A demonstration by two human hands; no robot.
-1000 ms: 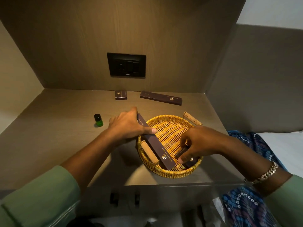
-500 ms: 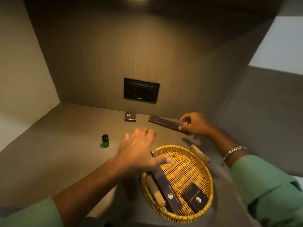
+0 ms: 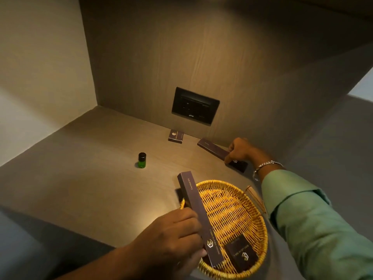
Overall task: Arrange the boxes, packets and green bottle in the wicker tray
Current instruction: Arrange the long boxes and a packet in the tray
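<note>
A round wicker tray [image 3: 232, 211] sits at the shelf's front right. My left hand [image 3: 171, 235] grips a long dark "Dental kit" box [image 3: 198, 215] that slants across the tray's left rim. A small dark box [image 3: 241, 252] lies flat in the tray's near part. Behind the tray, my right hand [image 3: 240, 150] is closed on a second long dark box [image 3: 214, 150] resting on the shelf. Close to the back wall lies another small dark box [image 3: 176, 136]. The green bottle [image 3: 141, 161] with a black cap stands upright on the shelf, left of the tray.
The shelf [image 3: 90, 178] is a wooden niche with walls at the back, left and right. A black switch panel [image 3: 194, 106] is set in the back wall. The tray's wooden handle [image 3: 255, 198] sticks out on its right side.
My left hand dropped from above the tray and took hold of the long box in it, lifting its far end. My right hand stays on the rear long box. The camera moved closer.
</note>
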